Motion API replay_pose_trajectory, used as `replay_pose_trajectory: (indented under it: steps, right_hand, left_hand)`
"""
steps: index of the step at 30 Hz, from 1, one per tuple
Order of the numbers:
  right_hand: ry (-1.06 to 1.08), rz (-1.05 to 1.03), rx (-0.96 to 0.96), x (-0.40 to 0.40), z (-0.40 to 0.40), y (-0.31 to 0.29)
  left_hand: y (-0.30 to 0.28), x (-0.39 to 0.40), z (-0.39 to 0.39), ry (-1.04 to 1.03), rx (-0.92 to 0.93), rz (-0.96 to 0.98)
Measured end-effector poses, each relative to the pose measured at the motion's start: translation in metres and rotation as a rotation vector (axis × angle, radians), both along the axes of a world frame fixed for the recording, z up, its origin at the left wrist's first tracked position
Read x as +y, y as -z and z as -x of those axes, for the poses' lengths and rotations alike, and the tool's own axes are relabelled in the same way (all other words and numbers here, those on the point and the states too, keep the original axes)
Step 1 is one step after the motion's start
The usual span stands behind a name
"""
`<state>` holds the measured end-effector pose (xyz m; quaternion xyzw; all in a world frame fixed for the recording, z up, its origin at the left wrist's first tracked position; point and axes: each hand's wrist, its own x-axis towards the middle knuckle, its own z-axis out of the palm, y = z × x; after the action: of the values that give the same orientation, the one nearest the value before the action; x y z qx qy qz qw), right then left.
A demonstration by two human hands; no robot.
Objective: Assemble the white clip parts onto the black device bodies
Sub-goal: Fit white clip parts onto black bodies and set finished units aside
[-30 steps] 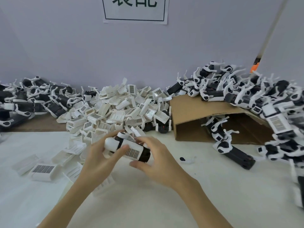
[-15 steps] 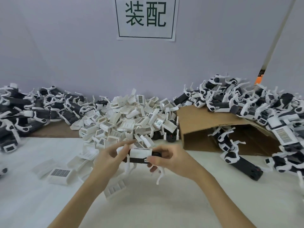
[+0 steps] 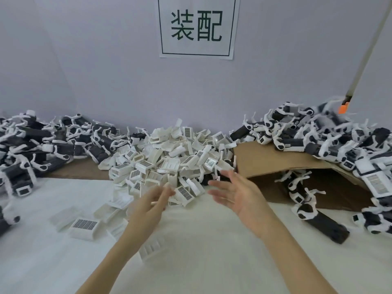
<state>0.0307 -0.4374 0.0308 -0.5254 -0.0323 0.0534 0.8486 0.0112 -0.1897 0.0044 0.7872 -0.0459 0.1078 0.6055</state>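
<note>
The white clip parts [image 3: 169,158] were seen as small hollow plastic shells, many bearing barcode-like labels, heaped at the middle of the white tabletop [image 3: 212,240] against the wall, with a few strays lying nearer. The black device bodies [image 3: 324,132], dark cylinders already fitted with white pieces, were piled at the right over a bent cardboard sheet [image 3: 265,158], and another such pile [image 3: 42,143] lay at the left. Both hands were held above the tabletop before the heap: the left hand [image 3: 151,203] with loosely bent fingers, nothing visibly gripped; the right hand [image 3: 237,194] spread, fingers released. On the wall sign [image 3: 196,26] "装配" could be read.
</note>
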Motion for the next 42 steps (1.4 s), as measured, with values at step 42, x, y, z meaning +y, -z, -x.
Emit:
replay_pose_trajectory:
  steps: [42]
  right_hand:
    - [-0.148,-0.516,0.24,0.026,-0.064,0.068]
  left_hand:
    - [0.002,0.201,-0.241,-0.568,0.152,-0.582]
